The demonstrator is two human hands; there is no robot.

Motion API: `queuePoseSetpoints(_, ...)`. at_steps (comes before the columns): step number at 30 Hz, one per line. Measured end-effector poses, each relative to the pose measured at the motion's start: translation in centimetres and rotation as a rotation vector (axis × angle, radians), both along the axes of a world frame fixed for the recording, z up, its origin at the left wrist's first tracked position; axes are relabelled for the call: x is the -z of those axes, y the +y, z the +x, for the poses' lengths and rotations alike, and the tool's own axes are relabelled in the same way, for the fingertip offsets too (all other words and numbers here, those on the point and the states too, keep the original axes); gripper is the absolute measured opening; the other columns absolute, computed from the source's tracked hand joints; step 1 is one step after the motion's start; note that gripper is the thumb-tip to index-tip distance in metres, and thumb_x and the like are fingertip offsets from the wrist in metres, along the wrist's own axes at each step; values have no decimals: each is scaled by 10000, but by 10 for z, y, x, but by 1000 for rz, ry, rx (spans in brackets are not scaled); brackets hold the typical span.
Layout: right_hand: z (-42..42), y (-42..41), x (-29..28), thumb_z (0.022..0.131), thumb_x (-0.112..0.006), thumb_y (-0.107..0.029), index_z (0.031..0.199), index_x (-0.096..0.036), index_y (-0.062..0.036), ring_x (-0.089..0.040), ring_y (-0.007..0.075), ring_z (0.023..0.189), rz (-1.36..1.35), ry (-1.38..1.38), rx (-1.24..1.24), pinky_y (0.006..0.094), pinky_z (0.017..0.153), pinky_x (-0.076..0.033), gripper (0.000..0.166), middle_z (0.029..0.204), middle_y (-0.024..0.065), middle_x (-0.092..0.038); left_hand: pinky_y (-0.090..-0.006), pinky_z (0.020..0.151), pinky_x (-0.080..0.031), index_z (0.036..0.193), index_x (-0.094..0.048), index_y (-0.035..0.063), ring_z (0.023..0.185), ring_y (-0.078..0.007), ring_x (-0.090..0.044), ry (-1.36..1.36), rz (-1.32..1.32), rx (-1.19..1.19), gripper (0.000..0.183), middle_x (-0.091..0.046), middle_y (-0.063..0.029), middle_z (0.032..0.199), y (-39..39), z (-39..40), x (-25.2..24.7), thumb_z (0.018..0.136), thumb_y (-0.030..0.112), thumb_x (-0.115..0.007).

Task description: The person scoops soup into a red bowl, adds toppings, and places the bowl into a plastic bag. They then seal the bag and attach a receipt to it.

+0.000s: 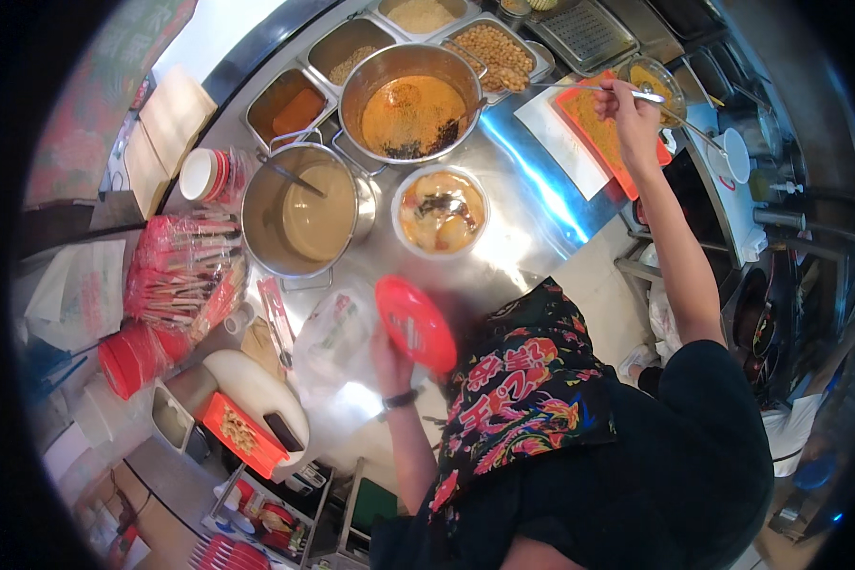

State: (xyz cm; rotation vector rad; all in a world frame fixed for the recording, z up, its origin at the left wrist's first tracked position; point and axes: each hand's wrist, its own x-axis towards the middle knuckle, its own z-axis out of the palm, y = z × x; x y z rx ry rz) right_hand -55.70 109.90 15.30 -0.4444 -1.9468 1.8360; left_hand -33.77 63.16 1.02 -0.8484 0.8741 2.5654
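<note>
My left hand (pixel 392 360) holds a red round plastic lid (pixel 415 323), tilted and slightly blurred, near my apron. The right hand (pixel 625 107) grips the metal handle of a long spoon (pixel 577 86). Its far end, heaped with cooked peas or chickpeas, is at the edge of the steel pan of the same food (pixel 491 44). Between my hands, a white bowl (pixel 439 212) with broth, dark sauce and other food stands uncovered on the steel counter (pixel 513 242). Behind it is a large pot of orange sauce (pixel 413 114); beside it, a pot of tan sauce (pixel 317 214) with a ladle.
An orange tray of yellow powder (pixel 591 132) lies at the right on white paper. Wrapped chopsticks (pixel 185 278), stacked paper bowls (pixel 203 174) and red lids (pixel 132 360) crowd the left. A plastic bag (pixel 335 335) lies beside my left hand. An orange tray of peanuts (pixel 246 434) sits lower left.
</note>
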Motion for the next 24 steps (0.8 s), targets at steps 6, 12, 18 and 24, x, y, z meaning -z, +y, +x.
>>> queuePoseSetpoints(6,75,-55,2,978,-524,-130,930,-668,65,-617,120,633,124,-139,-143,261,541,-494,248,755,83,-647,-337,896,-541,1142,-604,-19,1003,-185,-648,63,-294,-65,226,-661,-117,1140,1,10,22,1013,143,-516)
queuePoseSetpoints(12,127,-125,39,944,-563,-55,1007,-681,19,-653,186,719,411,-36,-389,287,629,-522,153,840,117,-657,-272,854,-511,1069,-619,-30,924,-122,-611,92,-530,-83,208,-656,-78,1054,20,-1,16,1021,140,-509)
queuePoseSetpoints(18,136,-135,26,764,-700,-7,1098,-651,-29,-647,271,800,990,305,-681,353,666,-534,338,928,114,-650,-249,832,-488,1060,-627,-48,908,-102,-586,147,-683,-80,223,-657,-67,1026,38,-35,16,1015,145,-524)
queuePoseSetpoints(24,144,-86,34,936,-537,23,996,-637,55,-617,176,728,694,90,-154,287,623,-497,121,867,118,-644,-250,810,-481,1066,-632,-44,881,-105,-580,239,-775,-88,227,-657,-62,997,71,-87,12,1014,152,-531)
